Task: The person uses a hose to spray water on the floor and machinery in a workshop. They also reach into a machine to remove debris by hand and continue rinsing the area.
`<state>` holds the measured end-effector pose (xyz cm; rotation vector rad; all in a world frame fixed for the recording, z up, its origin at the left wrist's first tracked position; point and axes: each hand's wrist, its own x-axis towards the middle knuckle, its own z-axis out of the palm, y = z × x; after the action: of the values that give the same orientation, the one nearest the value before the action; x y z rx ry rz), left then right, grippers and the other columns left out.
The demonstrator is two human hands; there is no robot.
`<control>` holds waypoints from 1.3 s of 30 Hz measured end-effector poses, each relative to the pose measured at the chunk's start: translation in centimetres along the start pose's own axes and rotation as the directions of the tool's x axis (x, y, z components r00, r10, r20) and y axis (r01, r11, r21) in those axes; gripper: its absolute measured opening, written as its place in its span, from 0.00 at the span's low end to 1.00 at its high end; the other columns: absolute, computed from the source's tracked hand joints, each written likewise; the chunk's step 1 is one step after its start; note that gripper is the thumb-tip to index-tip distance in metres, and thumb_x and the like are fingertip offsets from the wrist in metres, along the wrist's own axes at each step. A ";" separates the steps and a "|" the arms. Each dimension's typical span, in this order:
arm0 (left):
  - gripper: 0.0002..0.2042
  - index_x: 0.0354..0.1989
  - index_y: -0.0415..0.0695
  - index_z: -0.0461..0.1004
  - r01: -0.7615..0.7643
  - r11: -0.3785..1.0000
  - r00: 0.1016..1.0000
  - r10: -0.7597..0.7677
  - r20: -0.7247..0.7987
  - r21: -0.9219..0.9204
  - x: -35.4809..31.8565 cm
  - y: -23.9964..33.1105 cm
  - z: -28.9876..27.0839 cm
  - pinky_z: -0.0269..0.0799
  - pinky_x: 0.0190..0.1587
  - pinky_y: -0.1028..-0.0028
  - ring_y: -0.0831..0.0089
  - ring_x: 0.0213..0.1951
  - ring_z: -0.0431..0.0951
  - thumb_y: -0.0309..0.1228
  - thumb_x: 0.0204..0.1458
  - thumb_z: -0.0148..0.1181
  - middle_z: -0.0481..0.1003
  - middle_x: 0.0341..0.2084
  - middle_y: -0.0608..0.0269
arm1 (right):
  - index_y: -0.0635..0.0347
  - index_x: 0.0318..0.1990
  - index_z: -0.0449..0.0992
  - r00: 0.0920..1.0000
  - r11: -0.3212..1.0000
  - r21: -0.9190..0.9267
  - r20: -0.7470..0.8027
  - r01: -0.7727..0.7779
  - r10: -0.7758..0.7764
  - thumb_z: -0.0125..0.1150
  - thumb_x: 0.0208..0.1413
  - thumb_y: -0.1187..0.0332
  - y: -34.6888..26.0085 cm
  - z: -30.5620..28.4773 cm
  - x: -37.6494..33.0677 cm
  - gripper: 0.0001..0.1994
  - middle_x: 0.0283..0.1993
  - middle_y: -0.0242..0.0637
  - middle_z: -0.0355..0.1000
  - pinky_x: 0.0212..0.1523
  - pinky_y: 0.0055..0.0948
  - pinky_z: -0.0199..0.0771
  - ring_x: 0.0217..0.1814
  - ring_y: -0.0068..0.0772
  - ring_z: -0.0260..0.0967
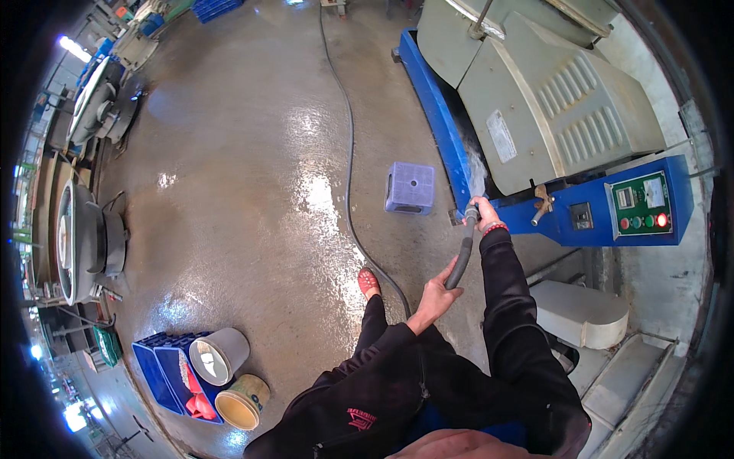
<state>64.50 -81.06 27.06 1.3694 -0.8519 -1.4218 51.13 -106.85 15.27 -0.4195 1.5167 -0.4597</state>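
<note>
A thick grey hose (463,256) runs between my two hands. My right hand (486,214) is closed round its front end, at the corner of the blue machine frame (433,111). From there a whitish spray of water (477,174) goes forward along the inside of the frame, beside the large grey machine housing (501,99). Farther back on the hose, my left hand (436,300) wraps round it in front of my body. The hose mouth is partly hidden by my right fingers.
A purple plastic stool (411,187) stands left of the frame. The rest of the hose trails across the wet floor (229,191) past my red shoe (368,283). Blue crates (164,375) and two buckets (222,358) sit lower left. A control panel (641,203) is at right.
</note>
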 end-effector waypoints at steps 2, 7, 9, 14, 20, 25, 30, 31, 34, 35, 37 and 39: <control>0.38 0.66 0.56 0.57 -0.024 1.000 1.000 0.024 0.008 -0.012 1.0 -0.3 -0.7 0.65 0.52 0.75 0.73 0.48 0.74 0.23 0.41 0.61 0.73 0.51 0.53 | 0.58 0.36 0.67 0.995 1.000 0.015 -0.100 0.024 -0.023 0.58 0.40 0.65 0.1 0.2 1.0 0.14 0.29 0.42 0.64 0.27 0.53 0.73 0.27 0.45 0.66; 0.34 0.63 0.40 0.59 -0.110 0.990 0.994 0.109 0.012 0.090 2.1 0.2 0.6 0.64 0.46 0.78 0.74 0.37 0.68 0.24 0.44 0.63 0.68 0.35 0.65 | 0.56 0.35 0.68 0.991 0.997 0.021 -0.113 -0.075 0.077 0.59 0.40 0.66 0.3 0.0 1.6 0.13 0.32 0.39 0.63 0.27 0.50 0.74 0.30 0.40 0.64; 0.33 0.62 0.39 0.60 0.031 1.000 0.998 -0.031 0.060 0.001 2.8 0.9 1.4 0.64 0.46 0.79 0.75 0.37 0.68 0.25 0.44 0.62 0.69 0.36 0.65 | 0.57 0.36 0.68 0.992 0.999 0.016 -0.115 -0.045 0.047 0.58 0.41 0.65 -0.8 0.2 1.1 0.14 0.31 0.40 0.64 0.26 0.48 0.74 0.28 0.41 0.65; 0.30 0.60 0.38 0.63 0.069 0.996 0.997 -0.070 -0.021 -0.051 5.1 3.2 3.1 0.66 0.40 0.78 0.78 0.34 0.69 0.25 0.44 0.62 0.72 0.36 0.65 | 0.59 0.35 0.67 0.993 0.993 -0.051 0.050 0.108 -0.106 0.57 0.42 0.62 -7.0 1.4 -0.2 0.14 0.26 0.41 0.63 0.24 0.47 0.73 0.20 0.44 0.66; 0.31 0.62 0.38 0.61 0.197 0.979 0.977 -0.200 -0.070 -0.045 9.0 4.7 5.7 0.63 0.53 0.77 0.73 0.51 0.72 0.22 0.44 0.60 0.73 0.50 0.56 | 0.60 0.36 0.66 0.988 0.994 -0.065 0.129 0.091 -0.082 0.59 0.41 0.63 -11.3 2.8 1.2 0.16 0.27 0.43 0.65 0.24 0.48 0.73 0.22 0.42 0.67; 0.31 0.62 0.38 0.61 0.227 0.971 0.963 -0.235 -0.134 -0.074 10.6 3.4 7.5 0.61 0.56 0.77 0.74 0.53 0.69 0.20 0.45 0.58 0.70 0.53 0.58 | 0.56 0.37 0.66 0.978 0.991 -0.035 0.168 0.132 -0.125 0.57 0.43 0.62 -12.7 3.1 2.5 0.14 0.26 0.37 0.63 0.22 0.43 0.69 0.21 0.38 0.66; 0.30 0.61 0.39 0.62 0.173 0.981 0.968 -0.186 -0.168 -0.091 12.4 3.5 8.2 0.61 0.56 0.76 0.74 0.53 0.69 0.18 0.45 0.57 0.71 0.52 0.60 | 0.55 0.37 0.66 0.962 0.986 -0.012 0.221 0.168 -0.162 0.57 0.44 0.62 -14.9 3.4 4.0 0.13 0.27 0.37 0.63 0.20 0.42 0.70 0.21 0.36 0.66; 0.30 0.61 0.39 0.62 0.201 0.975 0.963 -0.214 -0.164 -0.092 12.8 3.7 8.1 0.61 0.56 0.76 0.74 0.52 0.69 0.18 0.45 0.57 0.71 0.52 0.60 | 0.55 0.37 0.67 0.963 0.989 -0.004 0.226 0.151 -0.146 0.57 0.43 0.62 -14.7 3.4 4.6 0.13 0.27 0.38 0.64 0.21 0.42 0.70 0.21 0.37 0.66; 0.30 0.61 0.41 0.63 0.298 0.953 0.947 -0.302 -0.107 -0.047 13.0 4.4 7.7 0.63 0.54 0.77 0.75 0.48 0.71 0.19 0.45 0.58 0.73 0.47 0.61 | 0.58 0.35 0.68 0.987 0.997 0.043 0.147 0.065 -0.070 0.58 0.40 0.62 -12.0 2.0 6.4 0.14 0.25 0.39 0.63 0.21 0.45 0.71 0.21 0.40 0.65; 0.30 0.61 0.41 0.63 0.389 0.921 0.919 -0.388 -0.071 0.003 12.8 4.5 7.4 0.64 0.52 0.77 0.75 0.47 0.71 0.19 0.45 0.58 0.74 0.45 0.62 | 0.60 0.34 0.69 0.996 0.998 0.060 0.092 0.016 -0.021 0.59 0.39 0.62 -10.5 1.3 7.0 0.15 0.25 0.40 0.63 0.21 0.47 0.71 0.21 0.41 0.65; 0.29 0.61 0.41 0.63 0.454 0.887 0.890 -0.456 -0.004 0.083 12.1 4.5 6.9 0.66 0.48 0.77 0.77 0.41 0.72 0.21 0.45 0.59 0.75 0.38 0.64 | 0.58 0.33 0.69 0.993 0.989 0.149 0.117 -0.025 0.007 0.60 0.39 0.62 -7.5 -0.9 7.9 0.14 0.24 0.39 0.63 0.22 0.48 0.71 0.22 0.42 0.65; 0.29 0.60 0.41 0.64 0.357 0.913 0.928 -0.370 0.035 0.197 11.4 4.3 6.4 0.68 0.44 0.77 0.78 0.37 0.71 0.22 0.45 0.60 0.75 0.34 0.65 | 0.57 0.32 0.68 0.995 0.969 0.232 0.069 -0.081 0.067 0.60 0.39 0.61 -4.5 -3.5 8.2 0.14 0.25 0.39 0.63 0.23 0.50 0.72 0.22 0.42 0.65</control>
<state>59.84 -93.97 28.26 1.6960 -0.8221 -1.7177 47.56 -114.90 10.66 -0.1893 1.3950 -0.5555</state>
